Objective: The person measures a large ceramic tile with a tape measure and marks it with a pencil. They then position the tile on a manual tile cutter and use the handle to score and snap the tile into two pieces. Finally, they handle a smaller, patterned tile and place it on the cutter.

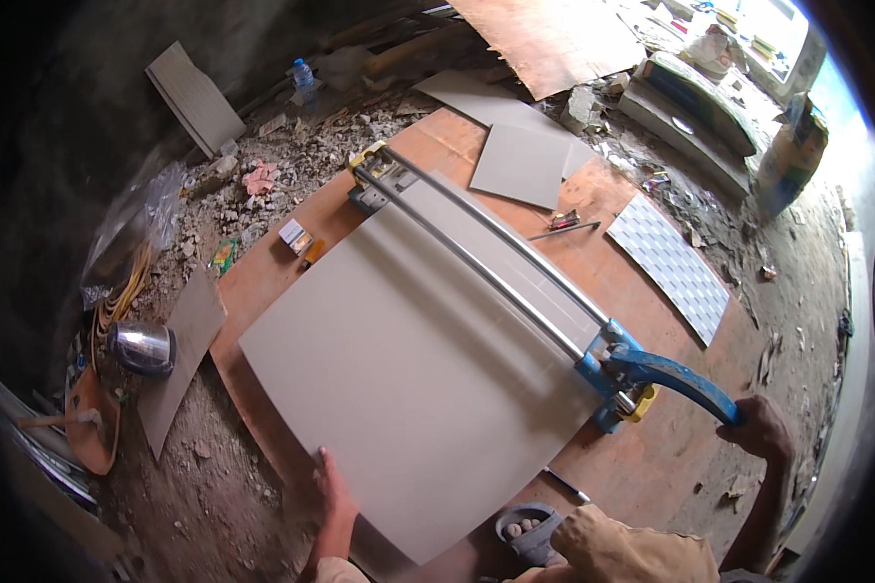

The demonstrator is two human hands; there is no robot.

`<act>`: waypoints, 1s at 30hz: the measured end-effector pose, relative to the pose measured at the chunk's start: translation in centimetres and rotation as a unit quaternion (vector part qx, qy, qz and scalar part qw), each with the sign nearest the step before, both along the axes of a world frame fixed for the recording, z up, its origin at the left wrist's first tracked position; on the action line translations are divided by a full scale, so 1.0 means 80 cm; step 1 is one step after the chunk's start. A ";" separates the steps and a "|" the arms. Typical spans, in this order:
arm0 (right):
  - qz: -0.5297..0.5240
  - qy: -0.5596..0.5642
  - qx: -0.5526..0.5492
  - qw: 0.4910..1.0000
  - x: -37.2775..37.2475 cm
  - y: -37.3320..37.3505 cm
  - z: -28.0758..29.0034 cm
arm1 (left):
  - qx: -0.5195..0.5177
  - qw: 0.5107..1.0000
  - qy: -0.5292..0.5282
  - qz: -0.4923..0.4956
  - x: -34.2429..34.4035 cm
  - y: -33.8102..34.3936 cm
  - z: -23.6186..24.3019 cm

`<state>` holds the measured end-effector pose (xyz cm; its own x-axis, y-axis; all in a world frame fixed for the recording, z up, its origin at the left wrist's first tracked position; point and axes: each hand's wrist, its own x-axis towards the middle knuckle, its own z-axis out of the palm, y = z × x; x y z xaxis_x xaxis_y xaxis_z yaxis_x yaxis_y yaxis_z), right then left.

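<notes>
Left forearm entering from lower edge, running away from the body; left hand pointing forward, digits extending, not making a fist, finger detail staying small. Right forearm angling up at far right, set wide of the torso; right hand bending inward at the wrist, fingers curling into a closed grip. Hands sitting well apart, right one farther forward.
</notes>
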<state>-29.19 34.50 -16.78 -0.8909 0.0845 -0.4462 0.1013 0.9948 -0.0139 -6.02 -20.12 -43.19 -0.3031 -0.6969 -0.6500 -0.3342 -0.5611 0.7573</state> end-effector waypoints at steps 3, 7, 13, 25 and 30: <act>-0.010 -0.022 0.000 1.000 -0.001 0.006 -0.001 | -0.014 0.997 -0.048 -0.057 -0.019 0.019 -0.003; 0.013 -0.020 -0.001 1.000 -0.002 0.009 -0.007 | -0.009 0.981 -0.102 -0.165 -0.047 0.033 -0.002; 0.030 -0.043 -0.015 0.999 -0.004 0.009 0.001 | 0.019 0.955 -0.163 -0.247 -0.080 0.019 -0.015; 0.018 -0.092 -0.013 0.995 -0.012 0.017 -0.016 | -0.007 0.957 -0.162 -0.239 -0.081 0.016 -0.017; 0.009 -0.107 -0.011 0.994 -0.014 0.019 -0.021 | -0.020 0.957 -0.168 -0.236 -0.081 0.021 -0.007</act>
